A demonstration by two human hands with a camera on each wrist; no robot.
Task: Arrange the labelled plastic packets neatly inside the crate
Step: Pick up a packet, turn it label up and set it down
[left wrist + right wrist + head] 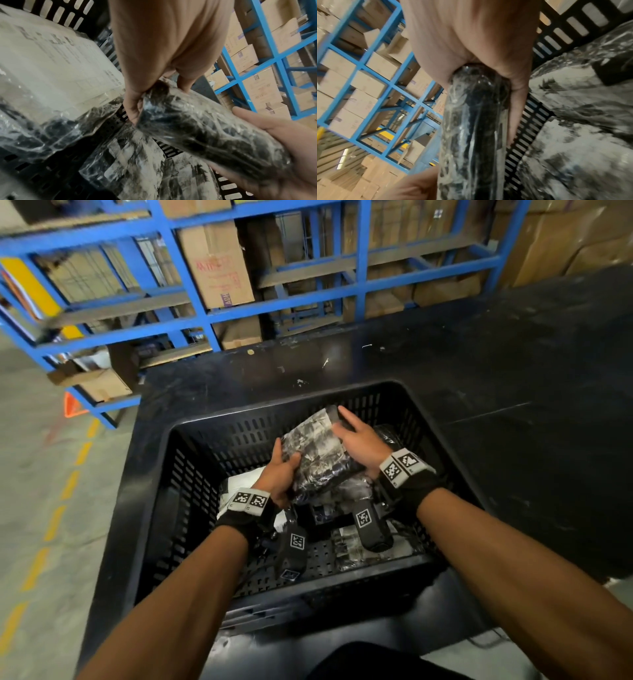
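A blue steel rack point(239, 285) of cardboard cartons point(215, 265) stands behind the black bench point(513, 364), and on the bench sits the black slotted crate point(212, 440), where the work goes on. Inside it lie several packets: one with a large white printed label point(51, 56) at the left, another clear packet point(356, 542) on the floor near the front wall. The held packet point(318, 453), clear plastic over dark contents, is above these, mid-crate. The left hand point(281, 470) has its grip curled round the near-left edge; the right hand point(359, 436) clasps the far-right end, thumb beneath and fingers over. By my judgement the task is partway: packets are in, but lie askew, and this one is not yet set down. Label print is too blurred to read; red carton lettering likewise.
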